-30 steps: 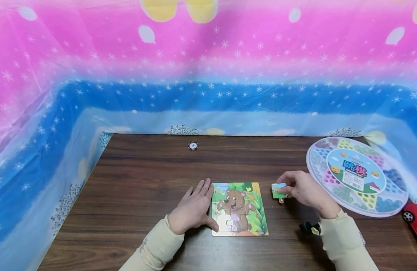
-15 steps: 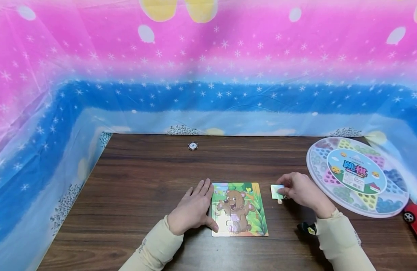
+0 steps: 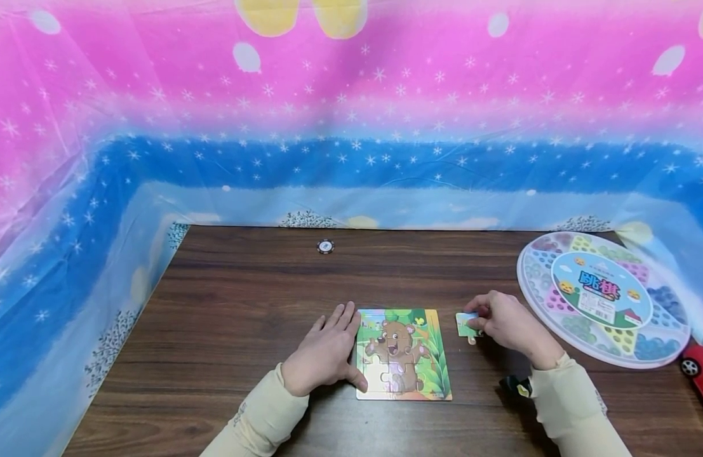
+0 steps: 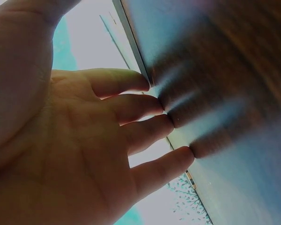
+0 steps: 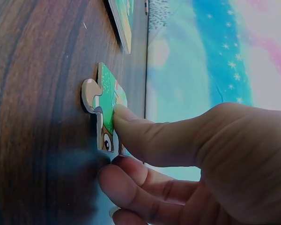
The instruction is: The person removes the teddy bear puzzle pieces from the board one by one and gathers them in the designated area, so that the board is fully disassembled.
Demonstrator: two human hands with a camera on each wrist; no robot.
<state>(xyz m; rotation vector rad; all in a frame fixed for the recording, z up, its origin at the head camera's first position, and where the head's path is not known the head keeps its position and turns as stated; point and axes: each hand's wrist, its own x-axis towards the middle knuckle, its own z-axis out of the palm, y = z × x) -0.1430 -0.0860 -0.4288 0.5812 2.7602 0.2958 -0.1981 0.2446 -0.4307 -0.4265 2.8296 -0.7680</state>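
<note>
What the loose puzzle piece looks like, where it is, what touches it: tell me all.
The puzzle piece is thin, with a rounded tab and pale edges that look like cardboard. Its upturned printed face is mostly green, with white specks and an eye near one corner. It is right of the bear puzzle, apart from it. The right hand pinches it, thumb on its face. Whether it touches the table is unclear.
</note>
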